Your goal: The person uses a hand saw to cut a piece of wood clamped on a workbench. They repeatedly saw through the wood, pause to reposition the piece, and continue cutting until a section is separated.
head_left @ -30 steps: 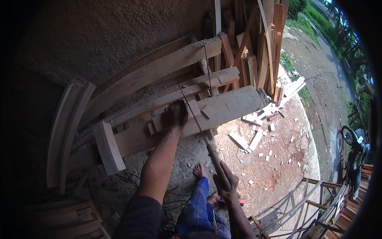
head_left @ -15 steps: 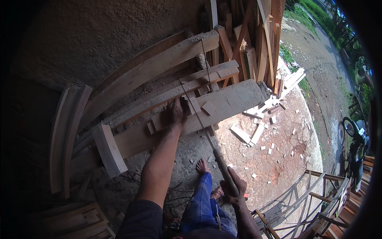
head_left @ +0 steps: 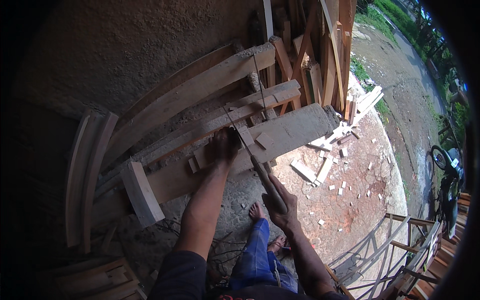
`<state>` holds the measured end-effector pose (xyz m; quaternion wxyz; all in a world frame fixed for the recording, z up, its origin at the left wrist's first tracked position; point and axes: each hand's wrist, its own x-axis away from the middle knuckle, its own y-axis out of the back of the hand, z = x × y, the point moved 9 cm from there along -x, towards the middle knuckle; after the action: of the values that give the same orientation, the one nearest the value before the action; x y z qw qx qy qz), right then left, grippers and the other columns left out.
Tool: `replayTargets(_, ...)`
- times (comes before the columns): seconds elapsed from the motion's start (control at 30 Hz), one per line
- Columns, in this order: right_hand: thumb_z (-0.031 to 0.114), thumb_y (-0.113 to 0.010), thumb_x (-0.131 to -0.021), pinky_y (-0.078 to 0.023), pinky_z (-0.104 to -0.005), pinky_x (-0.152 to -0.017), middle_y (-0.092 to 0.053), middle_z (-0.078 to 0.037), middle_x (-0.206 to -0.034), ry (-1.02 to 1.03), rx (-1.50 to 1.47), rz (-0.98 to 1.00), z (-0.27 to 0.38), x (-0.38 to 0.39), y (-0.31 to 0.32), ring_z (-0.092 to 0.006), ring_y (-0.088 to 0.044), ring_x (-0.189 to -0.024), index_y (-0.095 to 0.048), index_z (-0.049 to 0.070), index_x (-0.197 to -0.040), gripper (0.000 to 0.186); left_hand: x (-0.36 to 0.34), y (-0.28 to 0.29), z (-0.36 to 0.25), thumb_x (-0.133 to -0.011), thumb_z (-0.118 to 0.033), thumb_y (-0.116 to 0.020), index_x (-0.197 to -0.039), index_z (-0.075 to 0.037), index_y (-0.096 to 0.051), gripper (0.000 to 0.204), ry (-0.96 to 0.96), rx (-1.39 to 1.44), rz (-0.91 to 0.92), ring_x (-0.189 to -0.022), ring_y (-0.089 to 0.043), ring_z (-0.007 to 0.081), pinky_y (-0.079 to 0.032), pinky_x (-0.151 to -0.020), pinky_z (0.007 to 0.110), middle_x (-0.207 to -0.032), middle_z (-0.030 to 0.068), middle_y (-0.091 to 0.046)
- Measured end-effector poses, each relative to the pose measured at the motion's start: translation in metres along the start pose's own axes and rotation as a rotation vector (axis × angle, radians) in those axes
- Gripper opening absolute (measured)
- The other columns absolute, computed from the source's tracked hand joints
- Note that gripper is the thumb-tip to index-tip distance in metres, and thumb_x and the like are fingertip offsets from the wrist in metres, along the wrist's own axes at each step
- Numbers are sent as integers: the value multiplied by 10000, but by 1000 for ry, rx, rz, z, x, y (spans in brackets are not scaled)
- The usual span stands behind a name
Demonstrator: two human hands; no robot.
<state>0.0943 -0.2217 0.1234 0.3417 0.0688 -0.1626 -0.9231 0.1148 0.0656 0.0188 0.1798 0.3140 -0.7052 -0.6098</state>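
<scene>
My right hand (head_left: 282, 202) is wrapped round the long straight handle of a handsaw (head_left: 264, 175). Its thin blade, seen nearly edge-on, slants up and left past my left hand. On the wide plank (head_left: 295, 127), my left hand (head_left: 223, 145) is closed, gripping a short piece of wood (head_left: 202, 156) close beside the blade; its fingertips are in shadow. A small flat offcut (head_left: 264, 140) lies on the plank right of the blade. Another narrow board (head_left: 220, 120) runs behind, roughly parallel to the plank.
A short pale block (head_left: 142, 192) lies across the plank's left end. Curved boards (head_left: 90, 175) stand at far left. Upright timber (head_left: 325, 65) leans at the back. Small offcuts (head_left: 341, 191) litter the floor, and a metal frame (head_left: 400, 245) stands at lower right.
My right hand has pushed the saw forward, up and to the left, bringing the handle closer to the plank. My left hand stays on the piece of wood. The view has shifted slightly.
</scene>
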Motion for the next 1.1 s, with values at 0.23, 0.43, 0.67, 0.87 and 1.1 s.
replayTargets(0.23,90,-749,-817,-575,-352,-710,-714,-177,-1098,332,95,-186,75,8,18,-277,-741,-809,-564,39,-1335,552,3,6,25,-1043,-342,-372,-1003,-84,-577,332,75,89,-118,-1021,-611,355,-439,-891,539,-1008,155,-649)
replayTargets(0.43,97,-775,-795,-565,-353,-588,-717,-192,-922,639,359,-431,144,45,86,-279,-720,-687,-591,-82,-1221,498,-4,4,14,-1037,-384,-390,-1066,-134,-623,343,0,160,-15,-1160,-557,320,-372,-985,540,-1251,83,-605)
replayTargets(0.67,91,-775,-827,-521,-317,-600,-735,-132,-946,281,151,-379,120,75,113,-202,-689,-665,-574,28,-1350,564,-19,0,-27,-957,-397,-545,-885,-95,-669,334,-83,217,-12,-1128,-567,317,-437,-922,513,-1079,121,-657)
replayTargets(0.87,114,-741,-871,-536,-329,-906,-656,-166,-1278,-47,29,-432,69,143,107,-242,-681,-1109,-523,67,-1411,585,6,-2,-66,-973,-352,-486,-709,-19,-676,465,-312,386,-63,-847,-626,401,-473,-793,514,-805,200,-678)
replayTargets(1.1,132,-748,-869,-537,-330,-893,-663,-153,-1262,-104,39,-374,67,137,92,-251,-688,-1087,-516,104,-1424,602,-11,24,-40,-1005,-593,-327,-1294,51,-562,744,-426,891,44,-1140,-583,441,-445,-978,498,-1177,279,-635)
